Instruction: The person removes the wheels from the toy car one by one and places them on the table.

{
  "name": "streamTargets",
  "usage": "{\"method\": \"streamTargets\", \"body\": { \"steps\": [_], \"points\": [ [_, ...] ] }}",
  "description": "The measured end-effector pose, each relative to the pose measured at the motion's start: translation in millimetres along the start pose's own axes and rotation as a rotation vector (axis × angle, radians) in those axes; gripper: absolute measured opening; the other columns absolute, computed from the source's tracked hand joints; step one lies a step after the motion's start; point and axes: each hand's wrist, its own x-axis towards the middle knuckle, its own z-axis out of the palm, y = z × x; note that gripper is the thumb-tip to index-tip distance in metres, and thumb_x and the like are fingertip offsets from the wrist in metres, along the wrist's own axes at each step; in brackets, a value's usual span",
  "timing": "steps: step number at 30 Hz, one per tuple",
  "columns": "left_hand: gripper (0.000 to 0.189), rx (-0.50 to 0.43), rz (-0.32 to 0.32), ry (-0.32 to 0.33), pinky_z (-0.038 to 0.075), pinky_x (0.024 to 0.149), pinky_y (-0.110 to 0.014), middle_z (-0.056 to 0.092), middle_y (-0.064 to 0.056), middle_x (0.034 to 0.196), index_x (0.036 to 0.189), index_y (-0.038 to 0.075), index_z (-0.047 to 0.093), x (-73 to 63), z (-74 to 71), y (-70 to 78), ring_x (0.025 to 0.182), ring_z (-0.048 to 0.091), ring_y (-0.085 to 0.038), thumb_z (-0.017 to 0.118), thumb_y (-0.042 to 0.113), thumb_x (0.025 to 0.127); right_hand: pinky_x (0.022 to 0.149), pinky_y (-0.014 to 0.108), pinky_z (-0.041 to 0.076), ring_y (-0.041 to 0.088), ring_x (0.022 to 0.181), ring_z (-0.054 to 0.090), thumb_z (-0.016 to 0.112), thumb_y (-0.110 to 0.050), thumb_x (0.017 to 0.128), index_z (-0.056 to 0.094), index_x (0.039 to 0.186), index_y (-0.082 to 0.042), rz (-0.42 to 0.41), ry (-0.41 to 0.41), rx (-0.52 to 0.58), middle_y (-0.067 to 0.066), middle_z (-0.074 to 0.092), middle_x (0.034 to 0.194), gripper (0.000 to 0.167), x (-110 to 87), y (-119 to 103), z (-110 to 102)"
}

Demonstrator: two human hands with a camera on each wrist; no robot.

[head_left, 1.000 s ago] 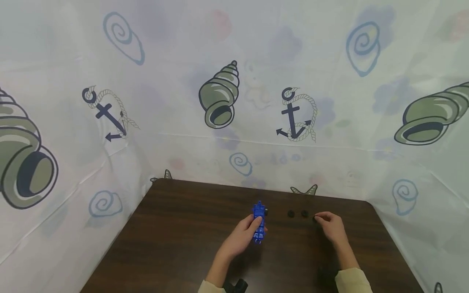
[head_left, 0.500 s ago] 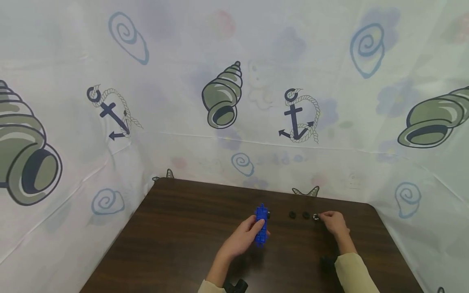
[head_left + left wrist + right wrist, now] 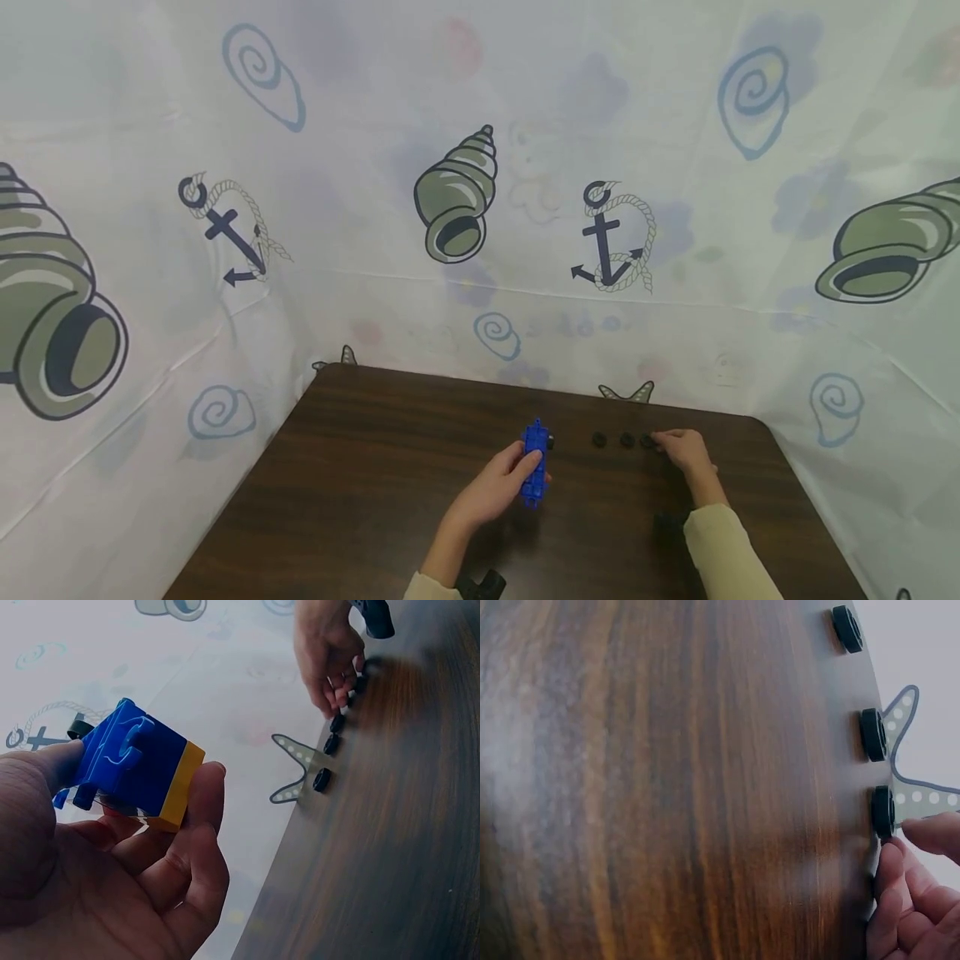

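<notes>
My left hand [image 3: 487, 492] holds a blue toy vehicle base [image 3: 535, 467] above the table, thumb on its top face. In the left wrist view the blue block [image 3: 150, 761] has a yellow part [image 3: 184, 787] along one side. One black wheel [image 3: 551, 442] sits on the base's right side. Several black toy wheels lie in a row near the table's far edge, among them the left wheel [image 3: 599, 439] and the middle wheel [image 3: 627, 440]. My right hand [image 3: 684, 450] pinches the edge of another wheel [image 3: 883, 812] with thumb and fingertips, at the table surface.
The dark wooden table [image 3: 375, 467] ends at a pale printed cloth [image 3: 360, 183] at the back and sides. More wheels [image 3: 360, 684] continue the row behind the right hand, partly hidden by it. Dark wrist gear [image 3: 483, 586] shows at the left wrist.
The wheel at my right fingertips showed a shiny hub half a second ago; now its dark side shows. The left hand still holds the blue base almost in place.
</notes>
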Motion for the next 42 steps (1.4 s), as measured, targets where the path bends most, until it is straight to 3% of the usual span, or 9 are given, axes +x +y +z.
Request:
{"method": "streamTargets", "body": {
  "steps": [4, 9, 13, 18, 23, 31, 37, 40, 42],
  "points": [
    [0.052, -0.001, 0.006, -0.011, 0.061, 0.096, -0.036, 0.075, -0.018, 0.124, 0.143, 0.004, 0.054, 0.2, 0.0, 0.1, 0.112, 0.075, -0.021, 0.042, 0.048, 0.117, 0.110, 0.092, 0.003, 0.060, 0.142, 0.044, 0.051, -0.040, 0.109, 0.071, 0.125, 0.006, 0.002, 0.045, 0.031, 0.026, 0.073, 0.124, 0.052, -3.9, 3, 4],
    [0.049, 0.007, 0.027, -0.024, 0.061, 0.095, -0.033, 0.073, -0.023, 0.125, 0.138, 0.005, 0.056, 2.5, -2.1, 3.0, 0.111, 0.075, -0.018, 0.042, 0.046, 0.117, 0.106, 0.076, 0.030, 0.050, 0.123, 0.057, 0.044, -0.040, 0.112, 0.067, 0.129, 0.006, -0.047, 0.171, 0.056, 0.032, 0.063, 0.136, 0.053, -19.6, 0, 18],
    [0.047, 0.015, 0.031, -0.016, 0.061, 0.095, -0.033, 0.073, -0.020, 0.123, 0.135, 0.005, 0.056, 5.4, -4.5, 5.2, 0.110, 0.074, -0.019, 0.042, 0.046, 0.117, 0.088, 0.049, 0.046, 0.030, 0.101, 0.060, 0.045, -0.041, 0.115, 0.071, 0.122, 0.003, -0.158, 0.197, 0.091, 0.025, 0.070, 0.125, 0.052, -33.3, -22, 34],
    [0.051, 0.024, 0.019, -0.022, 0.061, 0.098, -0.039, 0.073, -0.014, 0.125, 0.140, 0.006, 0.055, 9.1, -3.9, 5.5, 0.115, 0.073, -0.022, 0.041, 0.049, 0.117, 0.068, 0.033, 0.043, 0.017, 0.075, 0.051, 0.048, -0.041, 0.116, 0.072, 0.109, 0.002, -0.301, 0.156, 0.210, 0.010, 0.063, 0.087, 0.050, -53.4, -59, 55],
    [0.056, 0.065, 0.009, 0.012, 0.060, 0.100, -0.045, 0.073, -0.014, 0.126, 0.145, 0.006, 0.052, 9.4, -0.6, 5.3, 0.115, 0.073, -0.022, 0.034, 0.051, 0.117, 0.056, 0.032, 0.038, 0.013, 0.057, 0.041, 0.046, -0.050, 0.115, 0.070, 0.091, -0.004, -0.417, 0.103, 0.261, -0.003, 0.047, 0.066, 0.057, -81.8, -95, 80],
    [0.059, 0.107, 0.046, 0.092, 0.060, 0.099, -0.047, 0.074, -0.013, 0.126, 0.148, 0.009, 0.052, 19.5, 3.1, 15.3, 0.113, 0.074, -0.023, 0.032, 0.054, 0.117, 0.054, 0.033, 0.036, 0.017, 0.056, 0.040, 0.038, -0.051, 0.117, 0.062, 0.082, -0.012, -0.521, 0.161, 0.240, 0.001, 0.045, 0.066, 0.058, -118.2, -147, 93],
    [0.054, 0.247, 0.050, 0.170, 0.058, 0.078, -0.035, 0.071, -0.007, 0.111, 0.139, 0.011, 0.054, 23.8, 16.7, 20.9, 0.089, 0.067, -0.015, 0.032, 0.055, 0.116, 0.071, 0.039, 0.051, 0.022, 0.072, 0.059, 0.034, -0.059, 0.115, 0.071, 0.090, -0.011, -0.512, 0.220, 0.131, 0.003, 0.058, 0.075, 0.066, -122.9, -156, 98],
    [0.059, 0.318, 0.044, 0.221, 0.058, 0.075, -0.036, 0.071, -0.006, 0.111, 0.142, 0.010, 0.054, 27.2, 21.3, 23.2, 0.088, 0.067, -0.015, 0.031, 0.058, 0.116, 0.077, 0.043, 0.052, 0.024, 0.080, 0.063, 0.030, -0.062, 0.115, 0.074, 0.094, -0.010, -0.477, 0.220, 0.080, 0.007, 0.064, 0.081, 0.071, -123.7, -161, 99],
    [0.062, 0.345, 0.041, 0.254, 0.059, 0.075, -0.038, 0.073, -0.007, 0.113, 0.144, 0.008, 0.053, 28.9, 22.2, 24.4, 0.089, 0.069, -0.014, 0.030, 0.059, 0.116, 0.071, 0.041, 0.050, 0.023, 0.073, 0.060, 0.030, -0.063, 0.114, 0.071, 0.087, -0.010, -0.468, 0.222, 0.064, 0.006, 0.065, 0.078, 0.072, -124.9, -166, 99]
  ]
}}
